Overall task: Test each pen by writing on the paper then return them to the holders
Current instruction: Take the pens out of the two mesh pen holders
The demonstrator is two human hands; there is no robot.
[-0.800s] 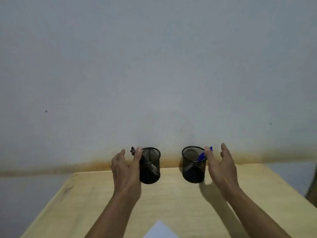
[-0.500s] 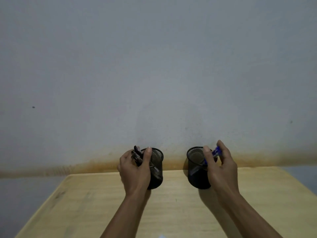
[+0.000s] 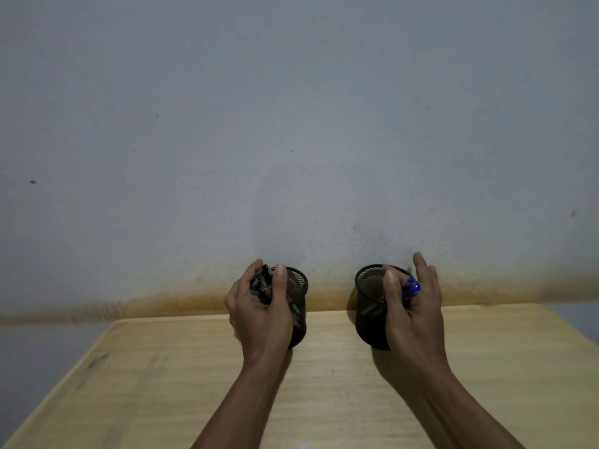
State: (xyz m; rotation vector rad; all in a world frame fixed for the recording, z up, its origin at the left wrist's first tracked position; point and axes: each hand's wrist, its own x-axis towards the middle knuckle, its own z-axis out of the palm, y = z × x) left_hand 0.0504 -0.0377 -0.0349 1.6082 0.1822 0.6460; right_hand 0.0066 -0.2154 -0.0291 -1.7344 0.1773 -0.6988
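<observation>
Both hands have closed since the earlier frames: back then we were only reaching with fingers spread, and now each one has pens in its grip.

Biggest thing first: we've got one wooden table (image 3: 324, 400) pushed up against a grey wall (image 3: 291, 124). Two black mesh pen holders stand on it near the back edge, well apart, the left holder (image 3: 296, 306) and the right holder (image 3: 369, 306).

Our left hand (image 3: 259, 315) is curled tight round a bunch of dark pens (image 3: 261, 285) at the left holder's rim; can't count them, they're a blur. Our right hand (image 3: 411, 315) pinches the blue pens (image 3: 411, 287) between thumb and fingers beside the right holder's rim, index finger sticking up loose. Looks like more than one blue cap, but we can't say for sure.

So we reckon we're at the very first step, pulling pens out. Next move needs a clean lift straight up so neither holder tips, then bring them down to the paper, which isn't really in view right now.
</observation>
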